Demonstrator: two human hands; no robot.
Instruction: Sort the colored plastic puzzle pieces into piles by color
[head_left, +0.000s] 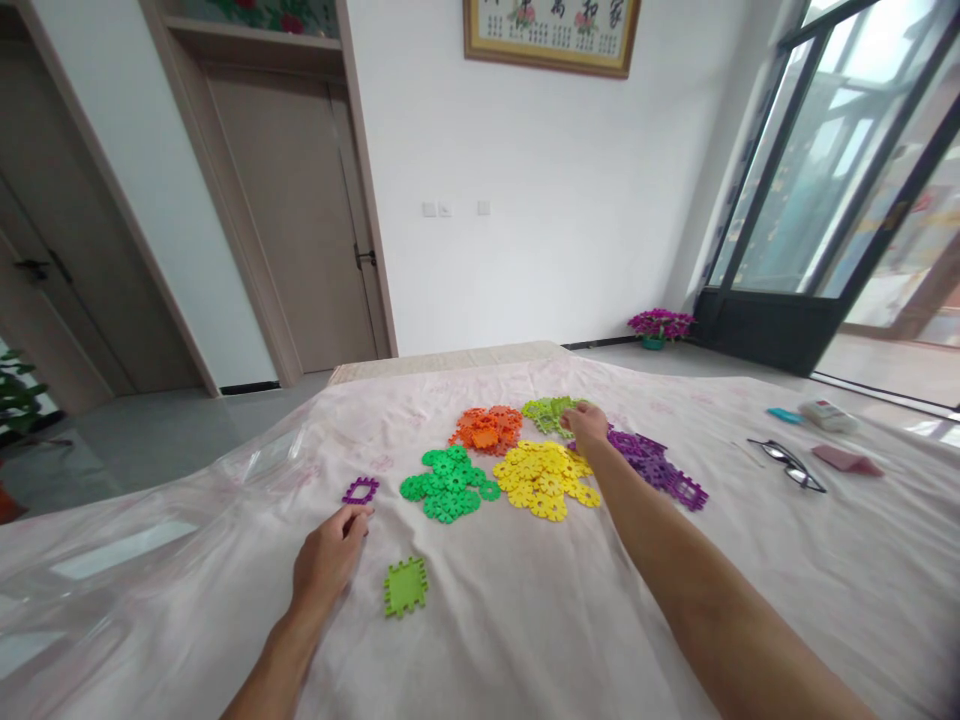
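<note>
My left hand rests on the cloth with its fingers curled together and nothing visible in them. Just beyond its fingertips lies a purple hollow toothed frame piece. To its right is a lime-green toothed square, flat on the cloth. My right hand reaches out to the lime-green pile, its fingers pinched on a lime-green piece that they mostly hide. Below my right hand spreads a heap of yellow notched discs. Purple pieces lie right of my wrist, partly behind the forearm.
Green notched discs and orange pieces form piles mid-table. Glasses, a pink folded item, a white box and a blue item lie at right. Clear plastic covers the left edge of the cloth.
</note>
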